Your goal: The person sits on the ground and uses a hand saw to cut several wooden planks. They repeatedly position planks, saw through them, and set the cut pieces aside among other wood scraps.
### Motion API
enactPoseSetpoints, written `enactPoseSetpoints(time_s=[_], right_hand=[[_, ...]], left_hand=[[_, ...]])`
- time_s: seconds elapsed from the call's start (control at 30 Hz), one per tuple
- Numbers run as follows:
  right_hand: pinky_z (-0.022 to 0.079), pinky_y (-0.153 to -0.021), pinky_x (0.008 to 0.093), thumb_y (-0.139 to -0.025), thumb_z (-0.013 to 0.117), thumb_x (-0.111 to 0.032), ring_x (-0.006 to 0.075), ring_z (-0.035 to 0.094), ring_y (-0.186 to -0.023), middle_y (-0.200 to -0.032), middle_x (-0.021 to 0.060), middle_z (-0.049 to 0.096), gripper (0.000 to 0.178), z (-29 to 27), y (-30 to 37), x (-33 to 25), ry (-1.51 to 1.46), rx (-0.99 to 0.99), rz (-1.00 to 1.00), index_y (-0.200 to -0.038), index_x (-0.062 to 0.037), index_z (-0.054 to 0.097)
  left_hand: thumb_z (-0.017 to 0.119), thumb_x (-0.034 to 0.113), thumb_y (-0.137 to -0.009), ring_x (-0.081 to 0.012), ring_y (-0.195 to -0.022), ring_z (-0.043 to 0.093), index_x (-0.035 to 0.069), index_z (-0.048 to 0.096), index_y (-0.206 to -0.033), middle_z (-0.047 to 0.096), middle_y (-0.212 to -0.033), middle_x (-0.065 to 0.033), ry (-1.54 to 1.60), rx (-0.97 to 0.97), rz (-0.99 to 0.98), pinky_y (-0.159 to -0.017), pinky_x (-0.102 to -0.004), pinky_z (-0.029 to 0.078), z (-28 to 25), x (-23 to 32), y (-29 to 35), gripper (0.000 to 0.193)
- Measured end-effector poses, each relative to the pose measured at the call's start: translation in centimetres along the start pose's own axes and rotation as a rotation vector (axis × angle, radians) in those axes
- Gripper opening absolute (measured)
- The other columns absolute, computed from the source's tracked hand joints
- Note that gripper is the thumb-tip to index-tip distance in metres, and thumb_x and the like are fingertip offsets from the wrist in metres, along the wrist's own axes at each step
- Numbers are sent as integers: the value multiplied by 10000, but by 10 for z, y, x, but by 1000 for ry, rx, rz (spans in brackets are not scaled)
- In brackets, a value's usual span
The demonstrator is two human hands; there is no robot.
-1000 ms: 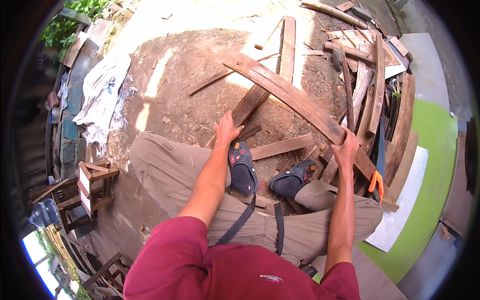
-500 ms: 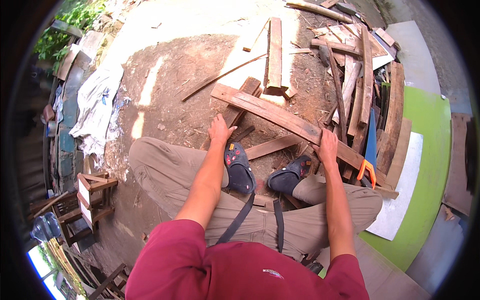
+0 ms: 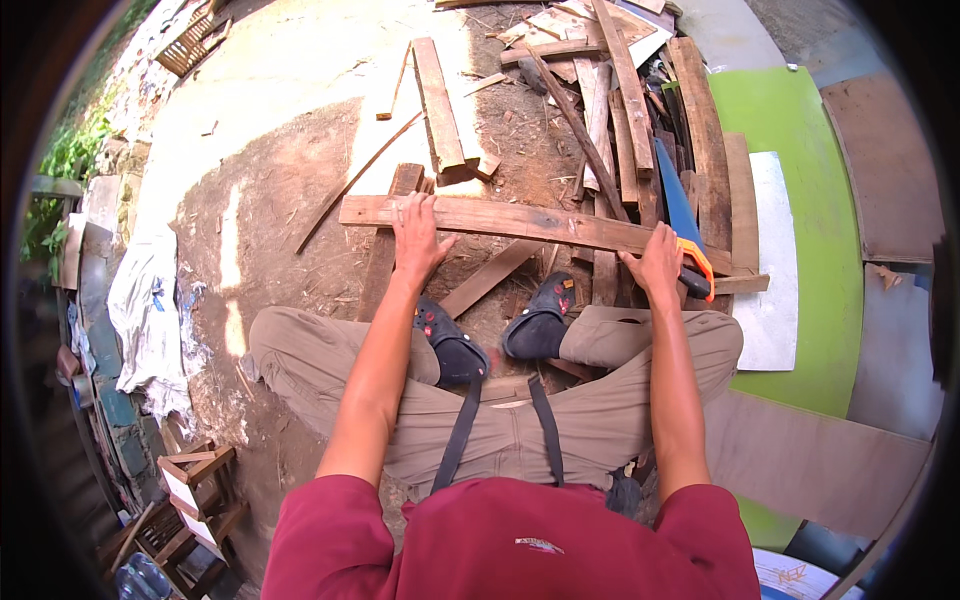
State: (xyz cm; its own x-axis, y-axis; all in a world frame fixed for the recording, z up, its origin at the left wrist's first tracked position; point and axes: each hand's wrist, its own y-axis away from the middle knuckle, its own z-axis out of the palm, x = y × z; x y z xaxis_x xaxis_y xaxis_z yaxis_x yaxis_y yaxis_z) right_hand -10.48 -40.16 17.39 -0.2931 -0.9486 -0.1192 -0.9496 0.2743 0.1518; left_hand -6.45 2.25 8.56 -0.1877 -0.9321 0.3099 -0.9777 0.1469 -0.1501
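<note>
A long wooden plank [image 3: 530, 222] lies crosswise in front of my shins, almost level from left to right. My left hand [image 3: 418, 240] has its fingers hooked over the plank close to the left end. Toward the other end, my right hand [image 3: 656, 266] grips the plank's near edge, thumb on the near side. Just beside that hand is a handsaw [image 3: 682, 205] with a blue blade and an orange and black handle, resting against the wood pile. Beneath the plank's left part runs a thicker wooden beam [image 3: 379, 272]; another board [image 3: 490, 278] lies slanted under it.
A pile of scrap boards [image 3: 625, 120] rises at the right, next to a green panel [image 3: 815, 220] and a white sheet [image 3: 772, 260]. Ahead on the dirt lies a beam [image 3: 437, 105]. White cloth [image 3: 150, 310] and a small wooden frame [image 3: 200, 490] are at the left.
My left hand has left the lower beam and come onto the plank. The plank has swung from a slant to nearly level. The whole view has shifted toward the right.
</note>
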Motion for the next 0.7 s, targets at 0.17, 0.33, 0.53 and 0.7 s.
enactPoseSetpoints(time_s=[0.17,0.33,0.53,0.7], right_hand=[[299,-1151,661,-803,836,-243,356,413,-1426,-1464,171,478,819,22,36,63,101,40,153,-1458,-19,398],[311,-1139,651,-816,806,-187,310,447,-1397,-1426,119,506,737,47,38,100,251,173,39,-1435,-58,427],[416,-986,566,-746,835,-182,329,604,-1161,-1158,138,659,404,28,18,129,154,46,-44,-1043,-58,591],[500,-766,515,-869,776,-270,440,659,-884,-885,234,669,318,16,36,70,-201,405,77,-972,-24,604]], left_hand=[[922,425,-667,-313,-1475,349,100,327,-1547,445,-1496,-133,-144,-300,249,-1209,-648,227,42,38,-38,1111],[948,471,-599,-323,-1309,519,78,478,-1394,585,-1290,-125,-66,-379,267,-1071,-582,388,54,37,-58,1004],[950,549,-537,-315,-1210,583,104,578,-1275,668,-1194,-116,-23,-520,234,-980,-543,417,56,33,-78,939],[956,472,-536,-321,-1235,564,102,595,-1264,666,-1205,-133,1,-578,193,-986,-550,405,47,40,-82,893]])
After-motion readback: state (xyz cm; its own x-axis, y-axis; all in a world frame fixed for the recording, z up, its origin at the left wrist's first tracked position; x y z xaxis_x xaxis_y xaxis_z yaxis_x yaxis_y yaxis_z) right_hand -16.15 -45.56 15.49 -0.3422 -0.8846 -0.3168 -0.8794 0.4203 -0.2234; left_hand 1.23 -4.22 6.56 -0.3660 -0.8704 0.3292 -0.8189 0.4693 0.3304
